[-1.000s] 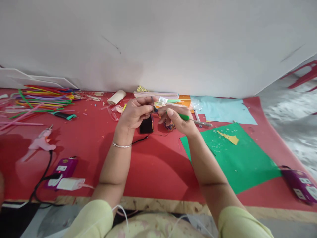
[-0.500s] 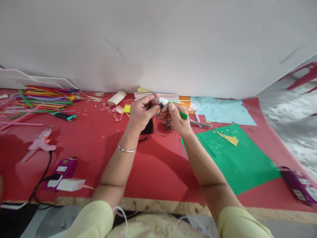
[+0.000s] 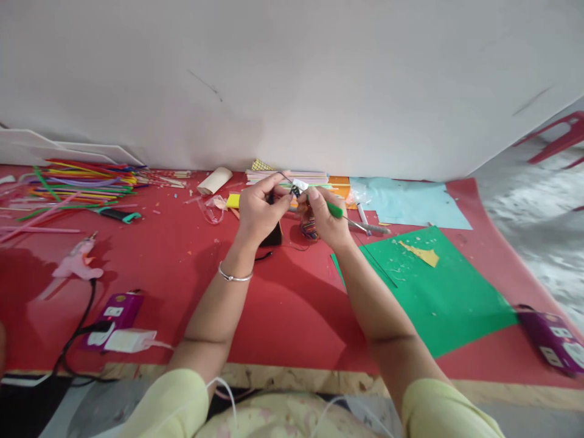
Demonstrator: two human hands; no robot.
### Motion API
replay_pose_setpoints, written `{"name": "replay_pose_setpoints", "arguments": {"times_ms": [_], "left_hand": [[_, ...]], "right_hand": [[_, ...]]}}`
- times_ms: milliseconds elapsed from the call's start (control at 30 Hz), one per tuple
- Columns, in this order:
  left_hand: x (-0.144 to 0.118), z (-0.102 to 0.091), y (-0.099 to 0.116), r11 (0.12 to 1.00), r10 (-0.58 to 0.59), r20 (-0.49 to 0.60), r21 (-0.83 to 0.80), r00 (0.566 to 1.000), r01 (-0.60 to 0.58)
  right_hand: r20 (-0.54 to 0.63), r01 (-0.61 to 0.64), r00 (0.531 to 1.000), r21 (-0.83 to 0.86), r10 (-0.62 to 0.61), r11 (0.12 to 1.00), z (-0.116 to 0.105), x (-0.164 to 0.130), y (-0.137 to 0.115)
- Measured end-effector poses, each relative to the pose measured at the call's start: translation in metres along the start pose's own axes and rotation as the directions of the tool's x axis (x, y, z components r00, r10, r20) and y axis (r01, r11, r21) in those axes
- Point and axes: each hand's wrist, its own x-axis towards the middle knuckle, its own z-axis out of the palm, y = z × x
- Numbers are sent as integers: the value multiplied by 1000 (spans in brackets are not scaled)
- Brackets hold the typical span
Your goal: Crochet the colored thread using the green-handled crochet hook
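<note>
My left hand (image 3: 259, 210) and my right hand (image 3: 326, 219) meet above the red table cover (image 3: 283, 304), near the wall. The left hand's fingertips pinch a small dark piece with thin wire (image 3: 294, 191). The right hand grips a green-handled tool (image 3: 336, 211) whose metal end points right. A dark block (image 3: 274, 234) with orange thread hangs below the left hand, and a black cord trails from it. A multicoloured thread ball (image 3: 310, 230) lies under the right hand.
A green sheet (image 3: 433, 292) with a yellow scrap lies at right, a light blue sheet (image 3: 410, 204) behind it. Coloured straws (image 3: 77, 182), a pink glue gun (image 3: 75, 261) and a purple power strip (image 3: 116, 310) are at left. Another purple strip (image 3: 552, 340) sits far right.
Both hands have moved slightly away from me towards the wall and closer together. The dark block has swung further under the left hand.
</note>
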Motion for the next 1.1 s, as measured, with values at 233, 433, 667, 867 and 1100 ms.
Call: {"name": "replay_pose_setpoints", "arguments": {"times_ms": [233,433,667,867,1100], "left_hand": [[0,-3,11,852,-304,258,-357,917,383],[7,-30,16,737,-280,559,-396,780,548],[9,-31,8,799,-264,583,-313,768,513],[7,-36,8,918,-239,494,-167,836,360],[7,-36,4,944,-269,450,-51,851,326]], "right_hand": [[-98,266,951,-225,-293,938,6,-8,4],[135,-25,991,257,-10,966,-10,3,12],[211,-242,961,332,178,912,-22,9,17],[240,-274,948,281,209,920,-28,8,12],[253,-285,944,304,211,909,-26,9,23]]}}
